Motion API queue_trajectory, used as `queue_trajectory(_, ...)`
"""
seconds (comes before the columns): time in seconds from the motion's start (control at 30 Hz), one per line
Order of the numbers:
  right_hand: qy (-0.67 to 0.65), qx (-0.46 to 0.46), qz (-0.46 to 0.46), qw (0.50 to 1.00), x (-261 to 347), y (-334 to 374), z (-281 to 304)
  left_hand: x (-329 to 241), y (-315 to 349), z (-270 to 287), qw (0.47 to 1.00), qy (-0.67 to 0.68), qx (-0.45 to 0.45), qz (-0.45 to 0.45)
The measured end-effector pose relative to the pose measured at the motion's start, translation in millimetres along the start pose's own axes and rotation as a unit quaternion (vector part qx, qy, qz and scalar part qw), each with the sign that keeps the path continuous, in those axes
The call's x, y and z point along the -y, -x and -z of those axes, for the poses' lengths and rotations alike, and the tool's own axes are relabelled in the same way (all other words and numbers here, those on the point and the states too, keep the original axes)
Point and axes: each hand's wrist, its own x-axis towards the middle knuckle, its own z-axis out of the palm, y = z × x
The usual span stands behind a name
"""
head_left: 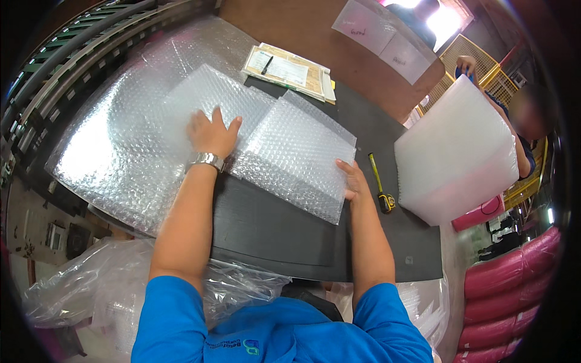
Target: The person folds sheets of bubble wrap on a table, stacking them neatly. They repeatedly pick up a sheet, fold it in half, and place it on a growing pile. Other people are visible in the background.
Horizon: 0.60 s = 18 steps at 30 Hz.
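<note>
My left hand point(213, 134), a metal watch on its wrist, lies with spread fingers over a clear bubble wrap sheet point(206, 91); its outer fingers are slightly blurred. My right hand point(354, 181) grips the right edge of a stack of cut bubble wrap pieces point(296, 154), with part of the fingers hidden at the edge. The pieces overlap unevenly, and the top one lies tilted on the dark table. A larger bubble wrap sheet point(115, 145) spreads under and left of my left hand.
A yellow-black tape measure point(386, 202), blade partly out, lies right of my right hand. Behind the stack is a clipboard point(284, 69) with paper and a pen point(267, 65). A co-worker at right holds a large white foam sheet point(457, 154). Pink wrapped rolls point(508, 290) stand beyond.
</note>
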Motion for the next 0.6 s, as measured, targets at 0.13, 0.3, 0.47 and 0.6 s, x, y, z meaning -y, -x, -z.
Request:
queue_trajectory(0.13, 0.016, 0.006, 0.007, 1.000, 0, -1, -9, -20, 18, -7, 0.921, 0.230, 0.308, -0.059)
queue_trajectory(0.3, 0.051, 0.000, 0.028, 0.998, 1, 13, -7, 1, 5, -11, 0.944, 0.326, 0.010, -0.050)
queue_trajectory(0.47, 0.085, 0.025, 0.019, 0.996, 2, 31, -4, -5, -2, -7, 0.960, 0.195, 0.203, 0.008)
queue_trajectory(0.6, 0.129, -0.004, 0.039, 0.991, 10, 47, -19, -16, 12, -15, 0.826, 0.511, 0.238, -0.005)
